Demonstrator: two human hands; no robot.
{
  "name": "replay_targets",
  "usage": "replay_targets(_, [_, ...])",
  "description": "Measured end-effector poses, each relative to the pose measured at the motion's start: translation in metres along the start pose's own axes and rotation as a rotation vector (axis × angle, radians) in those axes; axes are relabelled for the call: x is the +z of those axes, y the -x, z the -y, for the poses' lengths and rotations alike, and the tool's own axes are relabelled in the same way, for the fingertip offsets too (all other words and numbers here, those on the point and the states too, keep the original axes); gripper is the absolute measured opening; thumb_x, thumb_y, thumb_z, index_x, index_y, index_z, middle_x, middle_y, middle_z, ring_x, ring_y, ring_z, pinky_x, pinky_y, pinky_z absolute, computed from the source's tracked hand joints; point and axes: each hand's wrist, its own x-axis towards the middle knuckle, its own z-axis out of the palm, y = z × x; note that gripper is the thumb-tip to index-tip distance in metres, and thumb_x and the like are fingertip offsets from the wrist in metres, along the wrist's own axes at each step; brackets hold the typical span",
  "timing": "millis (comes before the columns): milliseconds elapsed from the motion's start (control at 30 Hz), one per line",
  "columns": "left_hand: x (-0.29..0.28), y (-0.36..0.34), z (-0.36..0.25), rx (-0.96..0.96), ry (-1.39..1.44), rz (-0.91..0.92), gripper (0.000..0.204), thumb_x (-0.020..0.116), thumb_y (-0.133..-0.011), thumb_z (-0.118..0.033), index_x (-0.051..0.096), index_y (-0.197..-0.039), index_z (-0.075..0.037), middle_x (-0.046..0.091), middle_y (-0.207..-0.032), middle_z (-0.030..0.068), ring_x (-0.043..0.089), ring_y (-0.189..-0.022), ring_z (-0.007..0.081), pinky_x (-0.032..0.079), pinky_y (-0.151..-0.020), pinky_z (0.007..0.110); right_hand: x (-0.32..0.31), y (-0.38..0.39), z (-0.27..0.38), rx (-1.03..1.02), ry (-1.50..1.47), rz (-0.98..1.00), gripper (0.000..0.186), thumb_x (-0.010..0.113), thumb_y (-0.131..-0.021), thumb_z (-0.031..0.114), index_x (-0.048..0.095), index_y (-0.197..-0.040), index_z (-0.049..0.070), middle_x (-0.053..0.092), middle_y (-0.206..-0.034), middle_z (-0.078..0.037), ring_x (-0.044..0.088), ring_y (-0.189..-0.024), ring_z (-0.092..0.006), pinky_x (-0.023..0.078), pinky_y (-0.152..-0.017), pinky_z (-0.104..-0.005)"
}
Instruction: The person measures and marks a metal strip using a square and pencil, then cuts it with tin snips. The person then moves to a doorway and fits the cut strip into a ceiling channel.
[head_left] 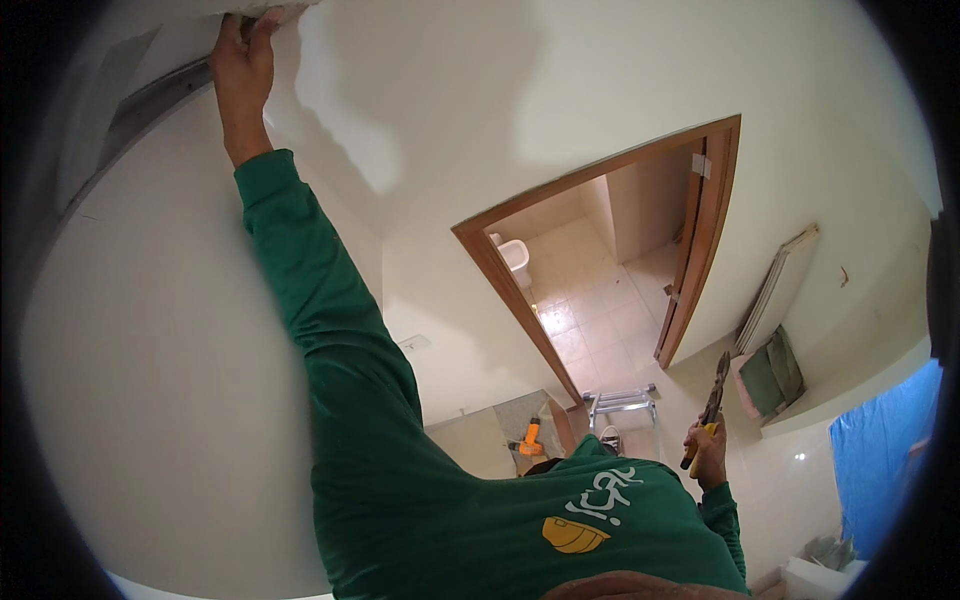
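My left arm, in a green sleeve, stretches high up to the ceiling at the upper left. The left hand is closed at the rough edge of a ceiling opening; whatever lies between its fingertips is too hidden to name. Lower down at my right side, my right hand is wrapped round the yellow-and-black handles of metal snips. Their dark blades point upward, away from the wall and the ceiling edge.
Below me stands a metal ladder, with a shoe beside its top. An orange cordless drill lies to its left. A wooden door frame opens onto a tiled room with a white basin. Boards lean right; blue sheeting hangs beyond.
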Motion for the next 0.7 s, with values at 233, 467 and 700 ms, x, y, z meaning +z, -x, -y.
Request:
replay_targets(233, [0.01,0.005,0.012,-0.014,0.077,-0.154,0.06,0.076,-0.105,-0.05,0.07,-0.126,0.006,0.077,-0.123,0.0227,0.073,-0.116,0.0338,0.054,-0.104,0.041,0.007,-0.01,-0.002,0.005,-0.047,0.011,0.033,0.063,-0.091,0.009,0.052,-0.121,0.009,0.059,-0.093,-0.005,0.06,-0.075,-0.0144,0.052,-0.066,-0.0304])
replay_targets(467, [-0.007,0.007,-0.052,-0.21,0.089,-0.065,0.075,0.067,-0.112,-0.037,0.04,-0.166,0.007,0.057,-0.159,0.0323,0.059,-0.146,0.0419,0.048,-0.122,0.048,0.01,-0.023,0.022,0.01,0.02,0.071,0.032,0.064,-0.092,0.009,0.053,-0.121,0.009,0.059,-0.093,-0.004,0.061,-0.075,-0.0146,0.055,-0.07,-0.0321])
replay_targets(700, [0.003,-0.018,0.052,-0.111,0.163,-0.186,0.055,0.076,-0.105,-0.039,0.065,-0.137,0.005,0.074,-0.131,0.0223,0.07,-0.125,0.0342,0.051,-0.112,0.043,0.047,-0.045,0.038,-0.01,0.001,0.22,0.032,0.064,-0.094,0.007,0.052,-0.124,0.007,0.06,-0.097,-0.005,0.062,-0.078,-0.015,0.056,-0.072,-0.0315])
